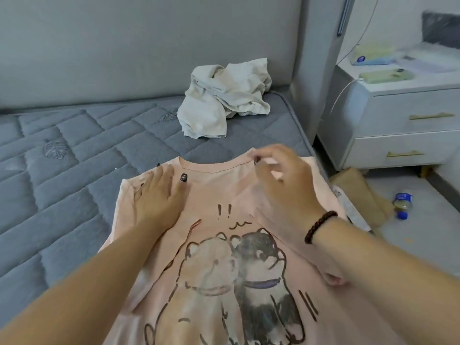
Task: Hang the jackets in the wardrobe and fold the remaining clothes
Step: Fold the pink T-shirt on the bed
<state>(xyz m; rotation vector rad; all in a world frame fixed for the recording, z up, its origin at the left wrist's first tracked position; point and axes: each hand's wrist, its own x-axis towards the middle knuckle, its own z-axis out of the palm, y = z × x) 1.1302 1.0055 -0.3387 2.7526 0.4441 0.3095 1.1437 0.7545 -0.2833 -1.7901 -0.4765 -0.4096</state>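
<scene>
A pink T-shirt (216, 195) with two cartoon dogs printed on its front lies face up on the grey quilted mattress (62, 155). My left hand (155, 192) lies flat on the shirt's left shoulder, fingers straight. My right hand (281, 178) is at the right side of the collar, fingers curled and pinching the neckline fabric; it is blurred. A dark bead bracelet sits on my right wrist. A crumpled cream-white garment (224, 98) lies further back on the mattress, against the headboard.
A grey padded headboard (124, 46) runs along the back. To the right stands a white bedside cabinet (403, 125) with gold handles and small items on top. A plastic bottle (402, 202) and a cardboard piece lie on the floor beside the bed.
</scene>
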